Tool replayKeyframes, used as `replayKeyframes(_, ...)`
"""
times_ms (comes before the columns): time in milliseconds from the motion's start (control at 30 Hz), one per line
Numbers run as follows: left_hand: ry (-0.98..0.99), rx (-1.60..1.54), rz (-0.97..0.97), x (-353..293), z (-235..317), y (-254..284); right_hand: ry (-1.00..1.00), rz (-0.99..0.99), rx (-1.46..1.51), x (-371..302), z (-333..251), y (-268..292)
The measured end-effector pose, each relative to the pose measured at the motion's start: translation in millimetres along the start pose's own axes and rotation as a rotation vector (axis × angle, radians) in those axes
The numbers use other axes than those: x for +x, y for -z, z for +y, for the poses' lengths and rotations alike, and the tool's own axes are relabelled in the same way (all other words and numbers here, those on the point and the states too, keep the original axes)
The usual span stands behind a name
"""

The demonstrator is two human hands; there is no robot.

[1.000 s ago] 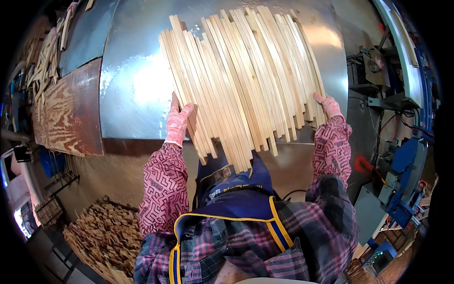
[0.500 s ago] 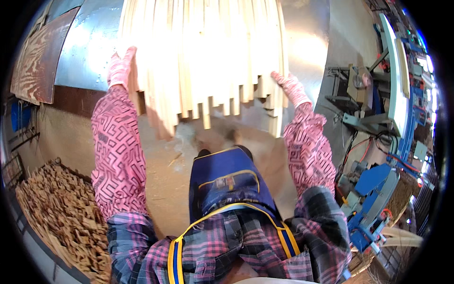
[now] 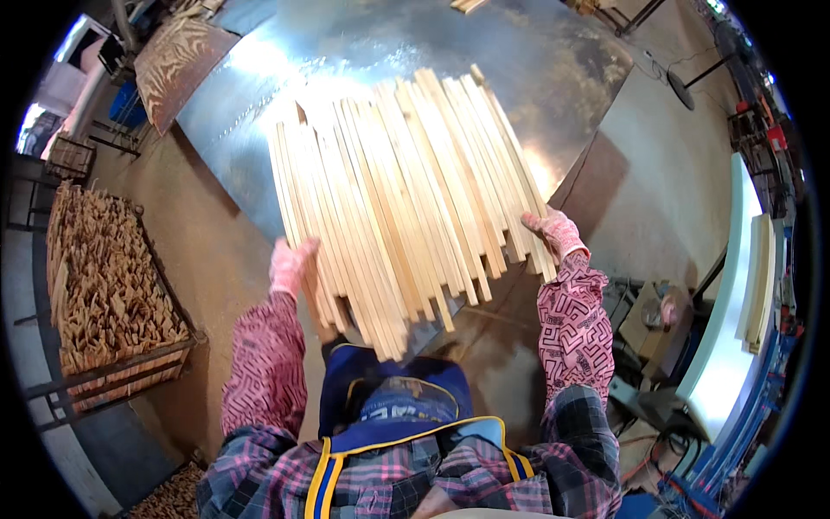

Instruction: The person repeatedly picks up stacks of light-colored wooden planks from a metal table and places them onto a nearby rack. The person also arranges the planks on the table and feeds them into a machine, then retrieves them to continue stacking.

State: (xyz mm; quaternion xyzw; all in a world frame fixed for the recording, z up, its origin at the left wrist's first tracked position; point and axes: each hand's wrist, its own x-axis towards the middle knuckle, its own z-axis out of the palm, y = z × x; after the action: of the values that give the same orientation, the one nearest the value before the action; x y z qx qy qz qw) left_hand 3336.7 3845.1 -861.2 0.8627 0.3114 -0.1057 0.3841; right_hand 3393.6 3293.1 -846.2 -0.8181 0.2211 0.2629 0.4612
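A broad bundle of pale wooden strips (image 3: 389,199) lies side by side in front of me, its far part over a shiny metal tabletop (image 3: 363,43) and its uneven near ends jutting past the edge toward my apron. My left hand (image 3: 292,264), in a pink glove, clasps the bundle's left side near the front. On the opposite side, my gloved right hand (image 3: 556,229) presses against the outermost strips, thumb on top. Fingers beneath or behind the wood are hidden in both hands. Pink patterned sleeves cover my forearms.
At left stands a metal-framed crate (image 3: 121,372) packed with short wood pieces. A brown wood-grain board (image 3: 181,65) lies by the table's far left corner. To the right is a pale machine table (image 3: 722,320) with strips on it. A fan (image 3: 680,89) stands at far right.
My view has turned, and the table now appears angled. The bundle sits nearer my body, showing its far ends and more of the tabletop. Both hands still hold its sides.
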Motion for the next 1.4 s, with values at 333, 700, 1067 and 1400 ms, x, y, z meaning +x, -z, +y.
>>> replayKeyframes(333,0.197,-0.853,0.038,-83.0,27.0,-89.8,0.311,-0.234,-0.345,42.3,26.6,85.6)
replayKeyframes(700,0.306,-0.74,0.223,-99.7,101.6,-103.7,0.201,-0.156,-0.362,114.0,-91.2,140.5)
replayKeyframes(1067,0.514,-0.635,0.311,-132.1,49.4,-150.9,0.307,-0.297,-1.073,175.3,-156.0,83.4)
replayKeyframes(1400,0.99,-0.031,0.477,-91.1,84.0,-154.4,0.396,0.074,-0.299,356.9,-148.6,186.1)
